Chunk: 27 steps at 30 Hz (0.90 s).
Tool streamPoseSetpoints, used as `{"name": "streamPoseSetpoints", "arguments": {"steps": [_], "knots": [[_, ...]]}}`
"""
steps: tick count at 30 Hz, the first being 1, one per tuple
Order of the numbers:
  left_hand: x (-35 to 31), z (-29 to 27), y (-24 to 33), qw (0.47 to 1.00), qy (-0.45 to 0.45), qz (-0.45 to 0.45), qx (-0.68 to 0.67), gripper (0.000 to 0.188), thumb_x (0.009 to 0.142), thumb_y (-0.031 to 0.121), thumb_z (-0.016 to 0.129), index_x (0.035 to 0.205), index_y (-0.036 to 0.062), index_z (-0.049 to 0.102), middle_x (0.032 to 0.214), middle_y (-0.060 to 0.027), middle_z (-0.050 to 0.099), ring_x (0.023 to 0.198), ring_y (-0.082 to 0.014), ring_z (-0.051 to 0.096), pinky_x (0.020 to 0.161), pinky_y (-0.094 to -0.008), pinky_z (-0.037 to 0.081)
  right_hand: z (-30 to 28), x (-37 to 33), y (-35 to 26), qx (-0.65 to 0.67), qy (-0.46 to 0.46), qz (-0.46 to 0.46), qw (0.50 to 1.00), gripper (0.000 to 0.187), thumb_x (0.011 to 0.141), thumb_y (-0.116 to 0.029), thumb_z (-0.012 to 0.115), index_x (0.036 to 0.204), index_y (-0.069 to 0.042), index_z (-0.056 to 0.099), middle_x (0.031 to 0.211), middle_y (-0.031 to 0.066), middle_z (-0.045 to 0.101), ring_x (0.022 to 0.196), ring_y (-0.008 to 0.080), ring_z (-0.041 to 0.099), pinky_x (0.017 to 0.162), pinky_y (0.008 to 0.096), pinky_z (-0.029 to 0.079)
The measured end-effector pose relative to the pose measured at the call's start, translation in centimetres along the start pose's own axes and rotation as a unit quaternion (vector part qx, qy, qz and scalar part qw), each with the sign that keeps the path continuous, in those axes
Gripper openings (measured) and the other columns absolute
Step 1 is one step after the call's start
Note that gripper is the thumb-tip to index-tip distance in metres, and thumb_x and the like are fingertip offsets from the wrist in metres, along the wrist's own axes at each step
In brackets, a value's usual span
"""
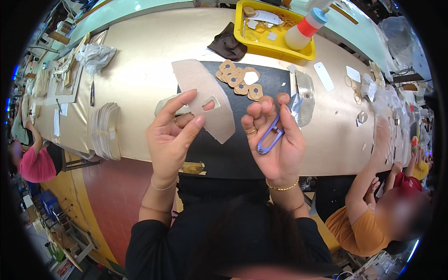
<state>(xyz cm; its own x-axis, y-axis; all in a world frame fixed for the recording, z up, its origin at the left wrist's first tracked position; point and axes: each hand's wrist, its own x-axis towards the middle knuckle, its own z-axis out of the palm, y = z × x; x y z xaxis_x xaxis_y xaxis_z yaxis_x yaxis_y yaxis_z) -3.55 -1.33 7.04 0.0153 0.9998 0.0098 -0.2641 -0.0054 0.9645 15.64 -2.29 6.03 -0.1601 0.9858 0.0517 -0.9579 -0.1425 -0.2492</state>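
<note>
My left hand (169,135) grips a beige fabric-like panel (217,123), thumb and index finger in front of it. A skin-coloured patch, seemingly a fingertip behind the panel, shows through its small cut-out. Purple thread snips (270,138) lie across the palm of my right hand (284,147), fingers curled around them and blades pointing up. Both hands are raised over a black mat (224,161). Beyond them sits a cluster of tan pieces with keyhole-shaped holes (234,78), a white piece (251,78) on it. Another pale panel (305,100) rests beyond my right hand.
A yellow tray (275,52) at the back holds rubber bands and a bottle with a red band (301,32). Beside it lies a dark brown cloth (227,43). Stacked pale panels (106,130) stand left. At right sit a white card (324,77) and a co-worker's arm (368,186).
</note>
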Motion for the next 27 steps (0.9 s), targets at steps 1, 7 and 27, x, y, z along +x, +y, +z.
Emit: {"name": "streamPoseSetpoints", "arguments": {"steps": [1,7,27], "knots": [[0.0,0.1,0.0,1.0,-0.001,0.001,0.001,0.045,0.09,-0.01,0.062,0.133,-0.0071,0.051,0.116,-0.0143,0.064,0.088,-0.0096,0.066,0.062,-0.0171,0.045,0.1,-0.1,0.0,-0.006,0.003,0.0,1.0,0.014,0.104,-0.016,0.047,0.117,-0.018,0.052,0.112,0.0074,0.06,0.118,0.0267,0.059,0.098,0.0406,0.049],[-0.4,0.3,0.6,0.999,-0.031,-0.009,0.016,0.045,0.088,-0.014,0.063,0.132,-0.0083,0.054,0.123,-0.0107,0.055,0.089,-0.0117,0.066,0.061,-0.0185,0.046,1.5,-0.7,-0.6,-0.117,0.051,0.0,0.992,0.03,0.093,0.002,0.061,0.113,-0.016,0.047,0.108,0.0053,0.052,0.1,0.0211,0.06,0.079,0.032,0.052],[-0.5,0.7,2.3,0.986,-0.146,-0.036,0.066,0.046,0.088,-0.011,0.063,0.132,-0.0019,0.058,0.128,-0.0118,0.053,0.099,-0.0149,0.066,0.081,-0.0231,0.055,2.5,-1.1,-4.3,-0.829,-0.137,-0.114,0.53,0.041,0.075,-0.015,0.083,0.11,-0.004,0.065,0.099,0.0099,0.059,0.085,0.02,0.062,0.069,0.0279,0.051]]}}
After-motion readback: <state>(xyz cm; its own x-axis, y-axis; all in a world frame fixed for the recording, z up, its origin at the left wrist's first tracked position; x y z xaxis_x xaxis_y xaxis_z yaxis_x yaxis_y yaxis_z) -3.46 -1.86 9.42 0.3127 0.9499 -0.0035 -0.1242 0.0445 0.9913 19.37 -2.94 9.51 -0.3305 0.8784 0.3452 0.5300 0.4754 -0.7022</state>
